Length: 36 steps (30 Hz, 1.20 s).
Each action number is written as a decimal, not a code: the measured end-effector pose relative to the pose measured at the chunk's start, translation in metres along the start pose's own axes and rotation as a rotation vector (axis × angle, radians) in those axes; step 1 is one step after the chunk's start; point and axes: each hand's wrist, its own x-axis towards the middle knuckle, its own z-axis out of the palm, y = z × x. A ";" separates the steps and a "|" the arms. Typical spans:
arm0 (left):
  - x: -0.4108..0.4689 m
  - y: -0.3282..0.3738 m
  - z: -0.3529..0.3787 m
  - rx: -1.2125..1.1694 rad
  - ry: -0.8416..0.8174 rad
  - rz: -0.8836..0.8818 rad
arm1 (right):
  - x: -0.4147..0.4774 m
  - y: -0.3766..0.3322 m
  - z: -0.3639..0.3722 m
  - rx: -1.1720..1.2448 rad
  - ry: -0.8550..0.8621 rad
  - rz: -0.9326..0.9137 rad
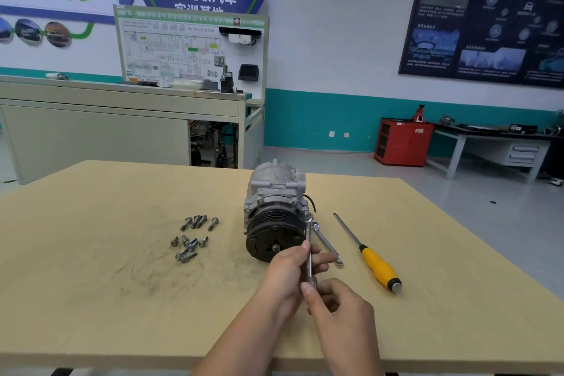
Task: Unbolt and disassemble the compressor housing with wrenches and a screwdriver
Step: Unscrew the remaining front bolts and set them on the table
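L hand (288,265) + R hand (338,305) pinch wrench (308,233) | shaft near-far, tip at compressor (274,210)

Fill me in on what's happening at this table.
A person is working on a compressor on the wooden table. Both hands hold one wrench, left hand round its middle, right hand pinching its lower end, its head against the housing beside the pulley. A second wrench and a yellow-handled screwdriver lie to the right; loose bolts lie to the left.
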 end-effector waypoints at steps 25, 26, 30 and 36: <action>0.013 -0.020 -0.004 -0.336 -0.168 -0.192 | 0.023 0.014 -0.016 0.506 -0.370 0.452; 0.014 -0.021 -0.003 -0.310 -0.158 -0.169 | 0.022 0.015 -0.015 0.501 -0.311 0.433; 0.016 -0.022 -0.002 -0.257 -0.132 -0.096 | 0.016 0.010 -0.013 0.348 -0.118 0.302; 0.018 -0.022 -0.003 -0.155 -0.099 -0.027 | 0.011 -0.001 -0.018 0.211 0.006 0.182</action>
